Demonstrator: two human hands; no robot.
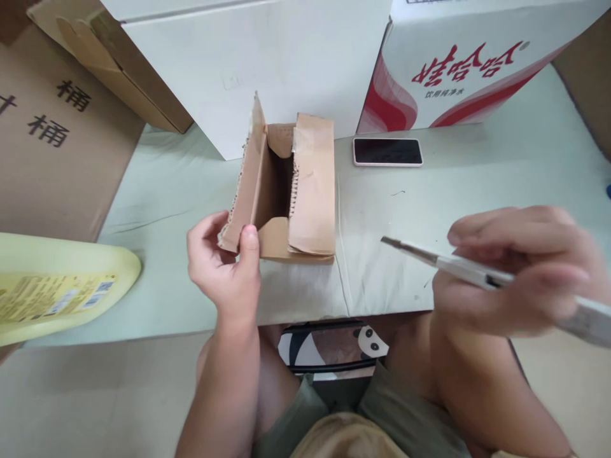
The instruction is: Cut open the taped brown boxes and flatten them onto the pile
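A small brown cardboard box (312, 191) stands on the pale green surface with its top parted, showing a dark inside. Torn, jagged edges run along its two long flaps. My left hand (229, 257) pinches the near end of the left flap between thumb and fingers. Off to the right, my right hand (515, 267) is closed around a utility knife (463, 267). The knife's blade is out and points left toward the box, apart from it.
A phone (387, 152) lies behind and right of the box. Large white cartons (267, 63) stand along the back, one with red lettering (468, 67). At left are a yellow-green bottle (62, 289) and big brown cartons (52, 146). The table's front edge is near my knees.
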